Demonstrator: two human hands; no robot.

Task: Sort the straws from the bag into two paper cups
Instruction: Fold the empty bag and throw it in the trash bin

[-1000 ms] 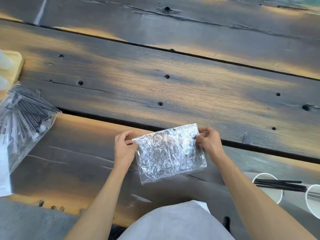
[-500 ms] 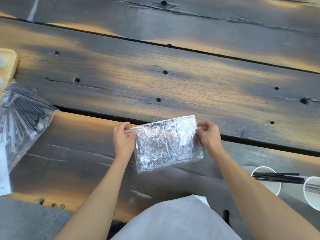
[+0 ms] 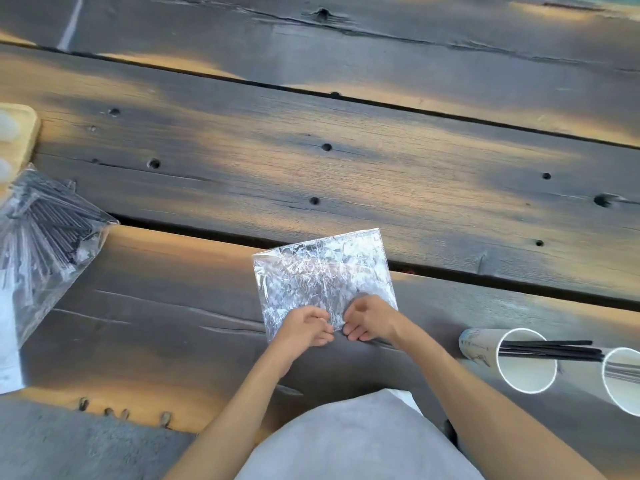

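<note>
A crinkled clear plastic bag lies flat on the dark wooden table, and it looks empty. My left hand and my right hand rest side by side on its near edge, fingertips pinching the plastic. Two white paper cups lie on their sides at the right: one cup has black straws sticking out of its mouth, the other cup at the frame edge holds thin pale straws. A second clear bag full of black and clear straws lies at the far left.
A light wooden tray with white items sits at the left edge behind the full bag. White paper lies under that bag. Gaps run between the table planks. My light grey clothing fills the bottom centre.
Both hands let go of the bag's top corners and came together at its near edge. The bag went from being held up to lying flat on the table.
</note>
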